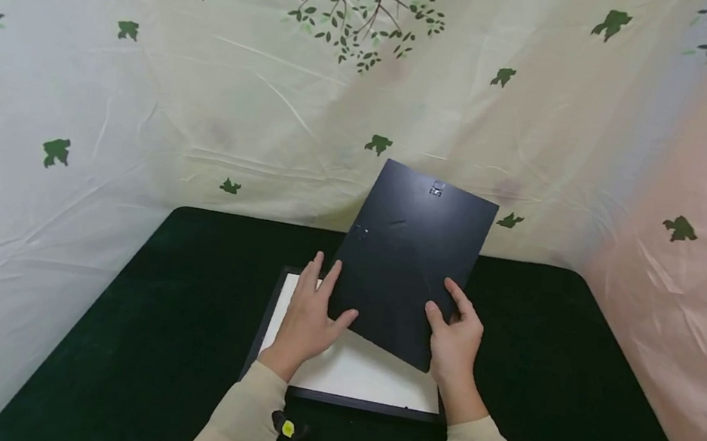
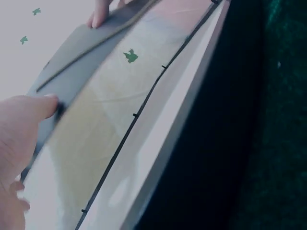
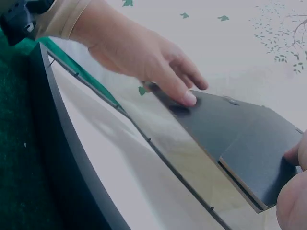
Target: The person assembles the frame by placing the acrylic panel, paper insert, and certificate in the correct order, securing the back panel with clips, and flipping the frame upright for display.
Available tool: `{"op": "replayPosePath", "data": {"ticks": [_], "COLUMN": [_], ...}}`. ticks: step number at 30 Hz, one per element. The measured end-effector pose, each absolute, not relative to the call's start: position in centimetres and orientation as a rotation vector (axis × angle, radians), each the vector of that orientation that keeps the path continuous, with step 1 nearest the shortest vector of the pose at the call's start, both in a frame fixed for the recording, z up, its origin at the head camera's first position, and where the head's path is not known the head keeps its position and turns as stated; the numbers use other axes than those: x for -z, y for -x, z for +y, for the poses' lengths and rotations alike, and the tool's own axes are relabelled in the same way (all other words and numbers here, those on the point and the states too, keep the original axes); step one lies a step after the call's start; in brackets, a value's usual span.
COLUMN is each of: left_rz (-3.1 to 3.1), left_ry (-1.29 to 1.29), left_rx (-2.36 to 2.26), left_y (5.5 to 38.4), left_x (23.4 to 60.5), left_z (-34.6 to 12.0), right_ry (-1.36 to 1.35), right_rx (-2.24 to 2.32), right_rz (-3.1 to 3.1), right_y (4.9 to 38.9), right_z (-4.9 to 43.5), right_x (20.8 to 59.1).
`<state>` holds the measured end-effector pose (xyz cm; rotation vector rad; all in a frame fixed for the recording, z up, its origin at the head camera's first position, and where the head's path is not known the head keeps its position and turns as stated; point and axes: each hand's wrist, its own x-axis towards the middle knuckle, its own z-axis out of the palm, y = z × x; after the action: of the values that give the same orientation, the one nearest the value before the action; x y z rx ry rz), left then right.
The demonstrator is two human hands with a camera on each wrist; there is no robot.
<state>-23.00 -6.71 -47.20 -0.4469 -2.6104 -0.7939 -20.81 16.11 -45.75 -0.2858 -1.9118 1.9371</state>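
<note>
From where I stand, a dark board (image 1: 412, 260) is up at a slant over a black-edged frame (image 1: 360, 404), which lies flat midway between the left and right edges of the dark green tabletop (image 1: 573, 406), set back from its far edge. The right hand (image 1: 457, 343) grips the board near its lower right corner, thumb and forefinger on the face. The left hand (image 1: 309, 318) lies at the lower left corner, fingers stretched out straight and thumb laid on the face. Whether the board's lower edge touches what is beneath, I can't tell. The head view shows the face almost whole, with one metal hanger (image 1: 437, 188) by the top edge and another (image 1: 361, 231) by the left edge; inside the frame it shows only a white surface (image 1: 364, 378). The wrist views tell more: that surface is glossy there and mirrors the leaf-printed backdrop (image 1: 312, 130), and small dark tabs (image 2: 135, 115) stick out along the frame's inner rim. Only the right wrist view clearly brings out a narrower flap (image 3: 261, 165) lying over the board, its cut edge brownish, with the right hand's fingertips against it.
</note>
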Motion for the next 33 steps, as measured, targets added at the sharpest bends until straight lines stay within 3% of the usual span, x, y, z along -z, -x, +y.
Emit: {"op": "replayPosePath", "data": {"ticks": [6, 16, 25, 33], "left_rz": [-2.617, -2.527, -2.36, -2.26], "left_ry": [0.312, 0.524, 0.567, 0.721], "left_rx": [0.889, 1.068, 0.836, 0.706], "left_y": [22.3, 20.9, 21.7, 22.7], "left_x": [47.6, 48.1, 47.6, 46.2], "left_z": [-5.3, -2.6, -4.0, -6.4], "right_ry": [0.365, 0.278, 0.189, 0.17], "right_rx": [-1.947, -2.056, -2.142, -2.112], "right_rz": [-1.754, -1.66, -1.607, -1.57], "right_y": [20.8, 19.7, 19.6, 20.0], "right_z": [15.2, 12.2, 11.4, 13.5], "right_x": [45.4, 45.9, 45.8, 45.3]}}
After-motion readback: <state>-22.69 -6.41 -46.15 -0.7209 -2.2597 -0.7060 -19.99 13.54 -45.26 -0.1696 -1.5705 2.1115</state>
